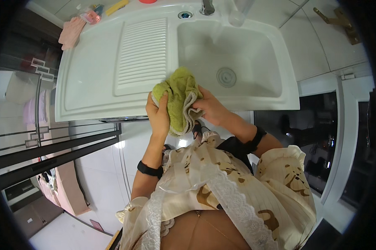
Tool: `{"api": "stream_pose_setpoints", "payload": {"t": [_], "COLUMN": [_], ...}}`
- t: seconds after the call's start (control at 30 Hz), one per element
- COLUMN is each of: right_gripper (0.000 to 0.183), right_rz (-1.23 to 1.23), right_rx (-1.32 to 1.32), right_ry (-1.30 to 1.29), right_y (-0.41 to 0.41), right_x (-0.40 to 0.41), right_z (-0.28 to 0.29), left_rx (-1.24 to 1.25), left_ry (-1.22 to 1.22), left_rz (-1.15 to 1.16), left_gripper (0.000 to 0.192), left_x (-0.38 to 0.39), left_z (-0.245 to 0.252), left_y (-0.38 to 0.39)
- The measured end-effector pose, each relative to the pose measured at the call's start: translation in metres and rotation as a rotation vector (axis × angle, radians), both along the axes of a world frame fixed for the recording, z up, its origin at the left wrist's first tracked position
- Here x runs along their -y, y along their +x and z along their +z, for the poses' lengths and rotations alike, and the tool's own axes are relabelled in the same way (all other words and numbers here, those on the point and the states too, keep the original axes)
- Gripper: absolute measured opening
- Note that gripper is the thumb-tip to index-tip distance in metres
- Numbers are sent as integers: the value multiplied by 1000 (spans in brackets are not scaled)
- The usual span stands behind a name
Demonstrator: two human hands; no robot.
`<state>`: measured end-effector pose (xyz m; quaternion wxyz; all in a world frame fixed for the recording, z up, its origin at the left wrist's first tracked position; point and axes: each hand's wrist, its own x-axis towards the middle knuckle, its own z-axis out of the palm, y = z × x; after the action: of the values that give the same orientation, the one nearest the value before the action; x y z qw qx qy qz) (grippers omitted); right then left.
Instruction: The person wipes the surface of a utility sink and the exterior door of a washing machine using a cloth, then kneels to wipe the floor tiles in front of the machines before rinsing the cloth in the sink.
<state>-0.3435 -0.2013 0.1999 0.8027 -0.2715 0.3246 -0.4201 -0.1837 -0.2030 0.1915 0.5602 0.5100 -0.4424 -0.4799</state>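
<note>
A green cloth [177, 101] with a grey-white edge or underside is bunched between my two hands, over the front rim of a white sink unit. My left hand [158, 114] grips its left side, the thumb lying on top. On the other side, my right hand [208, 106] pinches the folded grey edge. Right of the cloth lies the sink basin [250, 59], with a round drain [226, 77] in its floor. A ribbed drainboard [142, 53] is beyond the cloth to the left.
A faucet [207, 7] stands at the basin's back edge, beside a clear plastic container [238, 15]. Pink gloves [71, 32], a bottle of pink liquid [91, 16] and a yellow object [117, 7] lie at the back left. A glass door with dark frame bars [56, 143] is at left.
</note>
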Motion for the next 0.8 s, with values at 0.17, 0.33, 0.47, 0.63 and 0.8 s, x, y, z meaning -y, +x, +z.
{"api": "stream_pose_setpoints", "payload": {"t": [0.17,0.33,0.47,0.63,0.8], "right_gripper": [54,44,36,29,47], "right_rz": [-38,-29,-193,-382,-372], "right_rx": [-17,-440,299,-2,-1023], "right_ry": [46,-424,233,-157,-1021], "right_y": [-9,-32,-49,-51,13], "right_x": [9,5,3,-3,-19], "right_z": [-4,-28,-34,-11,-41], "left_rx": [-16,64,154,62,39], "left_ry": [16,34,347,198,237], "left_rz": [93,90,-101,-71,79], "left_gripper": [21,25,36,42,36], "left_x": [2,2,-4,-27,-69], "left_z": [6,6,25,-4,-24], "left_y": [-13,-24,-25,-6,40]}}
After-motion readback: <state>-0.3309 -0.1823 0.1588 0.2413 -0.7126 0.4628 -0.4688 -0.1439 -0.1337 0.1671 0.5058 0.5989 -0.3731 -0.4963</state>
